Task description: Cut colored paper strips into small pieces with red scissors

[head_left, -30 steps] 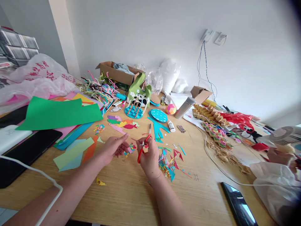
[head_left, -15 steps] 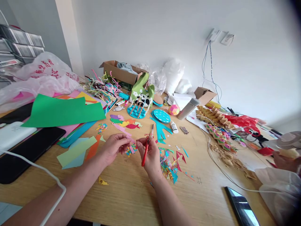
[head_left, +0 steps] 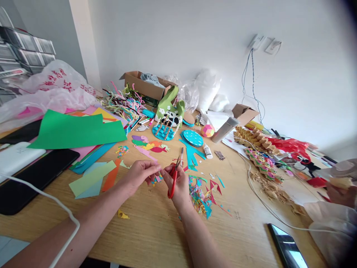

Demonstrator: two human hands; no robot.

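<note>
My right hand [head_left: 178, 182] is closed around red-handled scissors [head_left: 173, 182], whose blades point away from me. Thumb and fingertips of that hand meet those of my left hand [head_left: 142, 173]. The left fingers are pinched together, and whatever is between them is too small to make out. Just beyond the hands lies a pink paper strip [head_left: 145, 152]. Paper fish cutouts in several colours, among them a red fish [head_left: 158, 149], rest behind it. Below the fingertips, small colourful paper bits are partly hidden. A heap of paper scraps [head_left: 199, 195] sits right of my right wrist.
Coloured sheets, topped by a green sheet [head_left: 78, 130], lie at left near a black tablet-like slab [head_left: 39, 182]. Behind stand a green panda bag [head_left: 170, 111], blue discs [head_left: 192, 137] and a grey bottle [head_left: 225, 129]. A phone [head_left: 287, 245] and another person's hand [head_left: 341, 193] are at right.
My left hand has moved slightly right, so its fingertips now meet the right hand's. The scissors stay in my right hand. The whole view has shifted a little.
</note>
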